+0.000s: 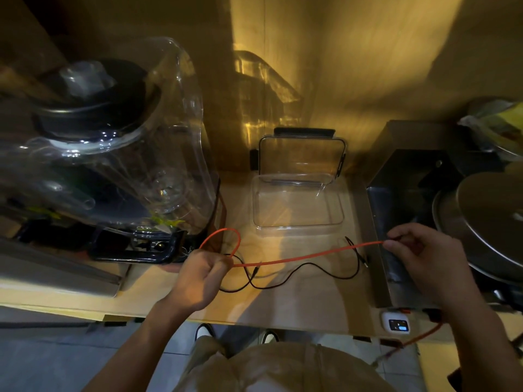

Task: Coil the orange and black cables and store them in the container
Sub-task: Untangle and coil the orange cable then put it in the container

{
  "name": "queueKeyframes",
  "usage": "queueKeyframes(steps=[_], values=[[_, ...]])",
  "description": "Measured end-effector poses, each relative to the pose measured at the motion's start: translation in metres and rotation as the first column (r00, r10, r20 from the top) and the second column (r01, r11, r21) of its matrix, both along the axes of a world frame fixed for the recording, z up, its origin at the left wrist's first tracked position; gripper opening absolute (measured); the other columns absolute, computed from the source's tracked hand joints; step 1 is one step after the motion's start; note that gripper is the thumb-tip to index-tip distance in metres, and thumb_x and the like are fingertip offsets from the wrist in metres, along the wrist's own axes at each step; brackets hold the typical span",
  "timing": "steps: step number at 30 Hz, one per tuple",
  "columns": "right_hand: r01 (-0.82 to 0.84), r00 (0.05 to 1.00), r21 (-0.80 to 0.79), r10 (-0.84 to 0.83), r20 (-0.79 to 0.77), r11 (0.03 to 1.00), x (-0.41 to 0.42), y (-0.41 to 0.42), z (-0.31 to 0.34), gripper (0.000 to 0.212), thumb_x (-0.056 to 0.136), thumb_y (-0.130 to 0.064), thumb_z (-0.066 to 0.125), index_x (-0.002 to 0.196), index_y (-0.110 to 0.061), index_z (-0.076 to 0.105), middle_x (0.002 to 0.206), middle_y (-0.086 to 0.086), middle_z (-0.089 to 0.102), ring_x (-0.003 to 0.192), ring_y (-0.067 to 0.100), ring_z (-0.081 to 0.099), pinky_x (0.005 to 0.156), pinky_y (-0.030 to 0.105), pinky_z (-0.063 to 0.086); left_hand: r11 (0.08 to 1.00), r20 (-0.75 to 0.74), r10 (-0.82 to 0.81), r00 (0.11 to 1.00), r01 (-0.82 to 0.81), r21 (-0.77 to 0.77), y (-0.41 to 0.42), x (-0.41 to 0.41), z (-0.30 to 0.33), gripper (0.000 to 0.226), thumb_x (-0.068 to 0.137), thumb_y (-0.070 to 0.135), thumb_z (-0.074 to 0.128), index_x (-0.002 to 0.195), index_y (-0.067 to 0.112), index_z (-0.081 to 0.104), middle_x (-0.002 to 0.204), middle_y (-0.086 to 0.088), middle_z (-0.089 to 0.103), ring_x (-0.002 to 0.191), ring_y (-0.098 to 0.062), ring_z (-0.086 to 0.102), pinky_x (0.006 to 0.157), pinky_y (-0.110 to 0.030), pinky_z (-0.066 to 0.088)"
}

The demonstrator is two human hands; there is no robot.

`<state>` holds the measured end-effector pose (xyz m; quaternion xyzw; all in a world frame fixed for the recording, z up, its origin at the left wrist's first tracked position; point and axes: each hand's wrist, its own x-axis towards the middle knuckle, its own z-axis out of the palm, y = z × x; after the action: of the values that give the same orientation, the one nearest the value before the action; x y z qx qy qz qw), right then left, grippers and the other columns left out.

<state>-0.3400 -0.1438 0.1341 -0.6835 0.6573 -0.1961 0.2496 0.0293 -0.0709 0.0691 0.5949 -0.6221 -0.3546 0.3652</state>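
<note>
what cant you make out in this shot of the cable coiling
Head view only:
- How many turns of orange cable the left hand holds: fingers hide them.
- Orange cable's end: right hand covers it.
- Black cable plug type: too small.
- Blender base: dark, blurred.

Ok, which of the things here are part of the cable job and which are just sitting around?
Job: orange cable, black cable, container, lid, left hand, right hand.

Lying about: blender, metal pan lid, steel box, small display device.
</note>
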Motion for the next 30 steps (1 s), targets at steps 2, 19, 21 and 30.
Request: queueKeyframes(steps=[2,19,21,30], values=[[-0.051,0.999,-0.009,0.051,-0.016,0.999,-0.002,0.000,0.001,0.020,0.079,-0.014,0.074,0.085,-0.030,0.064,0.085,-0.014,0.063,0.081,0.002,0.059,0.068,0.020,0.042,0.998,-0.095,0.029,0.995,-0.023,0.063,-0.001,0.000,0.001,0.041,0.082,0.030,0.046,0.045,0.016,0.036,0.048,0.007,0.029,0.046,-0.008,0.028,0.046,-0.028,0.025],[-0.296,0.868,-0.072,0.300,0.395,0.952,0.036,0.016,0.010,0.021,0.092,-0.024,0.057,0.074,-0.026,0.068,0.057,0.002,0.062,0.054,0.013,0.059,0.059,0.014,0.047,0.890,-0.972,0.215,-0.091,0.428,0.157,-0.014,-0.001,0.008,0.039,0.091,0.028,0.039,0.054,0.018,0.033,0.045,0.003,0.015,0.040,-0.014,0.020,0.044,-0.029,0.019],[-0.313,0.839,-0.050,0.301,0.454,0.948,0.042,0.021,0.013,0.023,0.094,-0.028,0.052,0.078,-0.028,0.068,0.054,0.007,0.060,0.050,0.018,0.056,0.061,0.022,0.051,0.892,-0.966,0.211,-0.147,0.434,0.129,-0.016,-0.004,0.009,0.038,0.094,0.029,0.033,0.057,0.018,0.034,0.046,0.003,0.018,0.041,-0.014,0.021,0.046,-0.029,0.021],[-0.033,0.849,0.067,-0.007,0.528,0.997,0.045,0.028,0.034,0.032,0.096,-0.032,0.044,0.078,-0.014,0.064,0.045,0.007,0.045,0.044,0.022,0.039,0.050,0.031,0.038,0.917,-0.951,0.237,-0.201,0.369,0.150,-0.016,-0.007,0.016,0.034,0.098,0.029,0.033,0.065,0.022,0.030,0.048,0.003,0.028,0.044,-0.013,0.026,0.049,-0.027,0.021]])
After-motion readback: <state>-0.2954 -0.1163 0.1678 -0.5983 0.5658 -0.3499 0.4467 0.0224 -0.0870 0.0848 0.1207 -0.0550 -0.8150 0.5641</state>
